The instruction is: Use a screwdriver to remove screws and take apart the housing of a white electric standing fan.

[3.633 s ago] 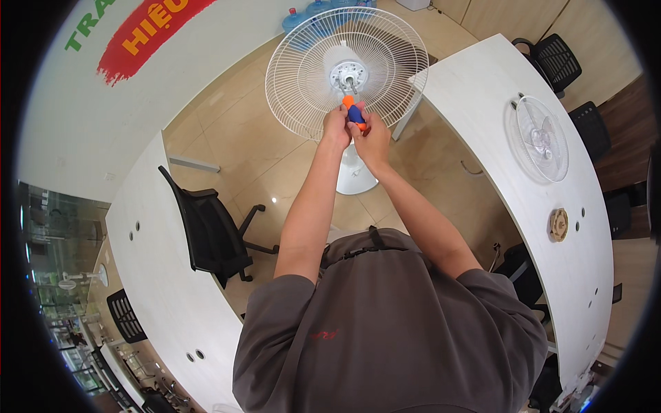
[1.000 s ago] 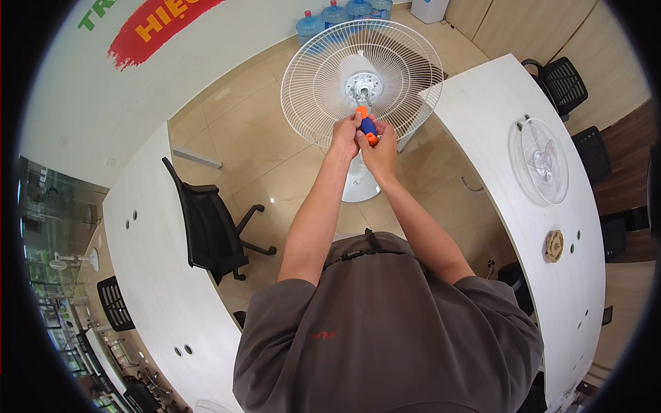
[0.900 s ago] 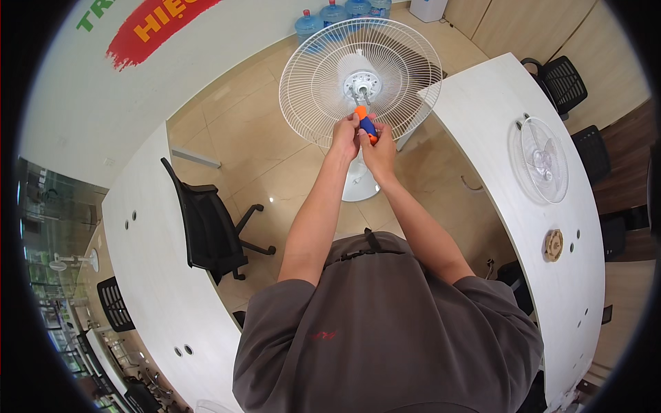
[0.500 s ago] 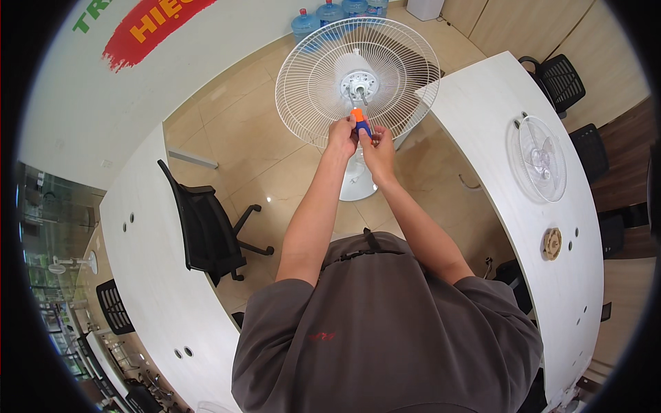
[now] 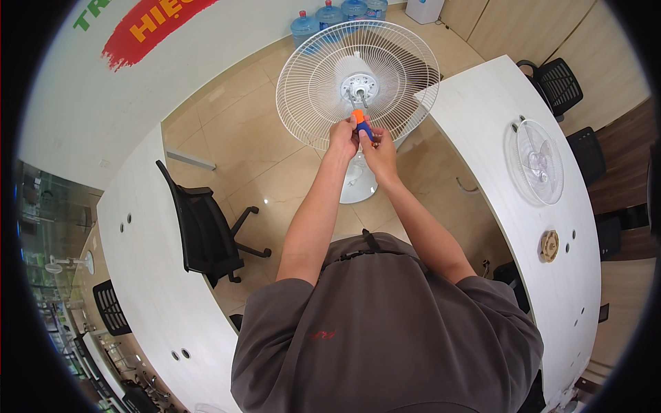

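Observation:
A screwdriver (image 5: 363, 126) with an orange and blue handle points away from me, its metal shaft reaching toward the hub of a white fan (image 5: 359, 88). The fan shows its round wire rear guard and a bare motor shaft at the centre. My left hand (image 5: 343, 137) is closed on the handle's orange front part. Around the blue rear end, the fingers of my right hand (image 5: 379, 149) are wrapped from the other side. Whether the tip touches a screw is too small to make out. The fan's round white base (image 5: 359, 187) rests on the floor below my hands.
On the right white table (image 5: 475, 103) lie a front fan guard with clear blades (image 5: 540, 162) and a round tan dish-like object (image 5: 549, 246). A black office chair (image 5: 206, 227) stands by the left table (image 5: 148, 275). Several blue water bottles (image 5: 329, 14) line the back wall.
Both hands stay at the screwdriver, whose handle has tilted slightly. The whole view has shifted a little; the fan stays in place.

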